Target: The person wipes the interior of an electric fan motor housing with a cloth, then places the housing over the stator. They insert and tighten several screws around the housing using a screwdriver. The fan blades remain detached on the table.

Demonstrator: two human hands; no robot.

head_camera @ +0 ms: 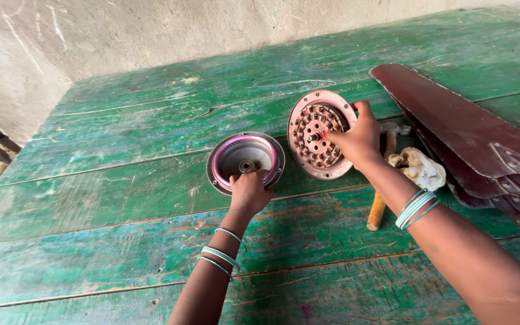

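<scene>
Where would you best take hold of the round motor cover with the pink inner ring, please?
Probably by the flat outer rim of the motor cover, from the near side where the left hand already rests: it lies open-side up, and the rim offers a grip clear of the centre bearing.

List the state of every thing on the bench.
Bowl cover: lying open side up, left hand on its rim.
Winding disc: tilted on edge, held by right hand.
Fan blades: stacked flat.
Rag: crumpled.
Wooden handle: lying flat.
</scene>
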